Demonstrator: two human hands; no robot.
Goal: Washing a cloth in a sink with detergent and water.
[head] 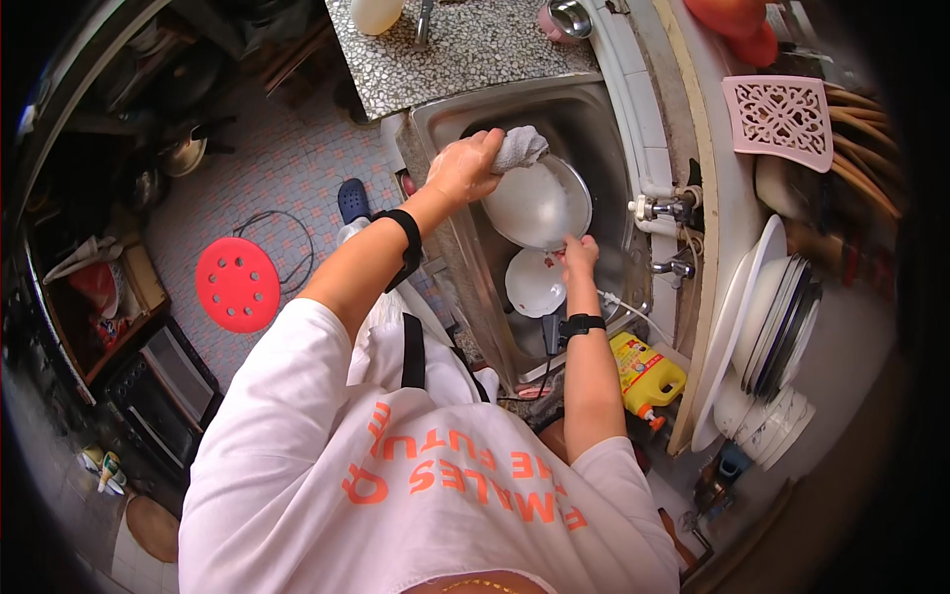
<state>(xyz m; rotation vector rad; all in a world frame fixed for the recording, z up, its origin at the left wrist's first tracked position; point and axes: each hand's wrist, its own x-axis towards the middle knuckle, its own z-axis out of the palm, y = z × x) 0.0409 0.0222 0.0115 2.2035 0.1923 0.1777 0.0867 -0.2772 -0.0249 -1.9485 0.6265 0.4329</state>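
Observation:
My left hand grips a wet-looking grey cloth at the upper-left rim of a round metal basin. Whitish foam or residue shows on the skin of that hand. The near rim of the basin is held by my right hand, fingers curled at its edge. The basin is tilted over the stainless steel sink. Below it in the sink sits a white bowl with small red motifs, partly covered by the basin and my right hand.
Two taps stick out from the wall on the right. A yellow detergent bottle stands by the sink's near right corner. Stacked plates line the right ledge. Terrazzo counter adjoins the sink's far side. A red round stool stands left.

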